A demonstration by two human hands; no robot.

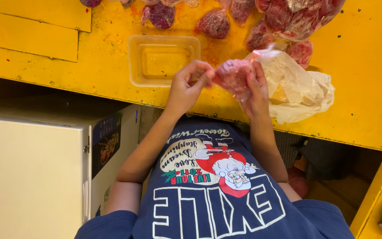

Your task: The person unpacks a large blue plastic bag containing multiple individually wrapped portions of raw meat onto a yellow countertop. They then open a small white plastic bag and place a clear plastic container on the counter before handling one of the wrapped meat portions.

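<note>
My left hand (187, 86) and my right hand (256, 93) hold one small clear plastic bag (232, 74) filled with pinkish-red matter, just above the yellow table's (363, 75) near edge. The right hand cups the bag from the side and below. The left hand's fingertips pinch the bag's end on its left side. An empty, clear rectangular plastic tub (164, 59) stands on the table just beyond my left hand.
Several filled bags of dark red matter (288, 20) lie along the table's far side. A crumpled heap of clear plastic bags (303, 90) lies right of my right hand. A white cabinet-like box (32, 172) stands below the table at left.
</note>
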